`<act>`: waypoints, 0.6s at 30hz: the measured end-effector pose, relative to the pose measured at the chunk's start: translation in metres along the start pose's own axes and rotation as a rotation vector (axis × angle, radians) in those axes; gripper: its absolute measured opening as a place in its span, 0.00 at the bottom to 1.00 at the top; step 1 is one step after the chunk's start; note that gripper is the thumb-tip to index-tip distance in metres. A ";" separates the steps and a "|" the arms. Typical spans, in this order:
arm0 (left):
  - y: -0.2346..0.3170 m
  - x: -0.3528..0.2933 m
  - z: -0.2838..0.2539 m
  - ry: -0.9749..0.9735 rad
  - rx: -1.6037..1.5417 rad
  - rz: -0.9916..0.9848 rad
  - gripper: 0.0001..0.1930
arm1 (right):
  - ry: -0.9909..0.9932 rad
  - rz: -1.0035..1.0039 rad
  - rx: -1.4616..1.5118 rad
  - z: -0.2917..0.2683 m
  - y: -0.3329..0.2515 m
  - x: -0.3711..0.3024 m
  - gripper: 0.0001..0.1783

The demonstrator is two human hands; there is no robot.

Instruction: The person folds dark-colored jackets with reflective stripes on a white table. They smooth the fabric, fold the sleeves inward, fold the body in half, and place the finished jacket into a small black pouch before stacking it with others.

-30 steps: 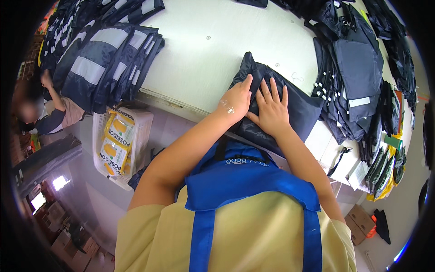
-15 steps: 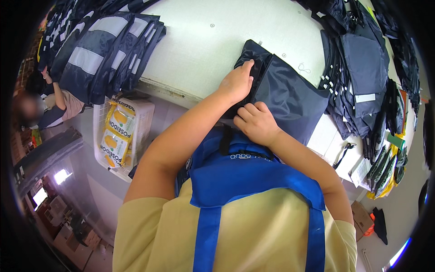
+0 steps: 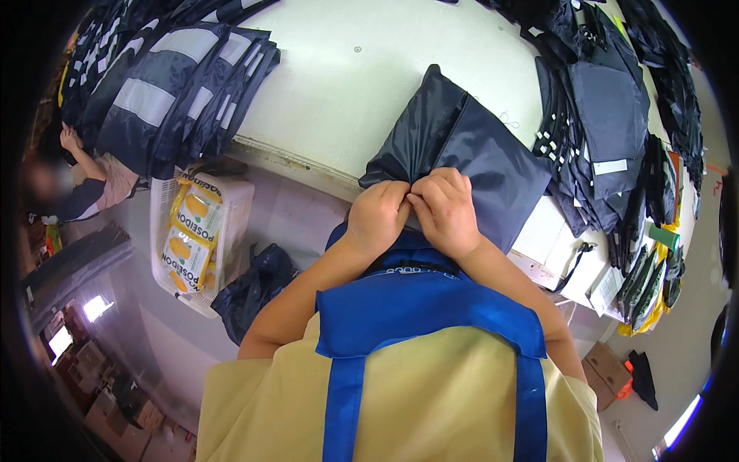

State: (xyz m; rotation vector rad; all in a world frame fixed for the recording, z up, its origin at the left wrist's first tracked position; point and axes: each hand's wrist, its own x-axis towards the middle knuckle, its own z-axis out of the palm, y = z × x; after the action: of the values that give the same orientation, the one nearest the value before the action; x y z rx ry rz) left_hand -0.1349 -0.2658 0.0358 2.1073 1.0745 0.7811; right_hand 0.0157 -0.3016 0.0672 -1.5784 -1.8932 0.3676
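A dark navy, shiny folded garment (image 3: 493, 154) lies on the white table in front of me, with a seam or opening running down its middle. Its fabric gathers in creases toward the near edge. There my left hand (image 3: 377, 218) and my right hand (image 3: 446, 209) meet, fingers closed and pinching the fabric close together. Whatever small part sits between the fingertips is hidden.
Stacks of dark garments with pale grey bands (image 3: 165, 85) lie at the far left. More dark garments (image 3: 608, 123) pile up at the right. Below the table's edge are a white basket (image 3: 237, 208) of yellow packets and a dark fabric bundle (image 3: 258, 289). Another person (image 3: 108, 181) works at far left.
My left hand has come down from the garment's middle seam to its near edge, beside my right hand. The garment's left part now lies spread out more.
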 end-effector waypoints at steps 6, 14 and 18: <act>-0.015 -0.019 0.000 -0.239 0.075 -0.060 0.06 | 0.214 0.384 -0.187 -0.008 0.052 0.051 0.05; 0.023 0.062 -0.014 -0.094 -0.012 0.275 0.19 | 0.247 0.351 -0.271 -0.026 0.086 0.057 0.20; -0.011 0.094 0.049 -0.282 0.440 0.280 0.38 | -0.095 0.556 -0.656 -0.042 0.080 -0.017 0.35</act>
State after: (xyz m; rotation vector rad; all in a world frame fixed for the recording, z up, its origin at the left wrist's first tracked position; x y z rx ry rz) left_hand -0.0584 -0.1944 0.0175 2.6851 0.8646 0.3695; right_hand 0.1057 -0.3059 0.0475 -2.5740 -1.7013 0.0362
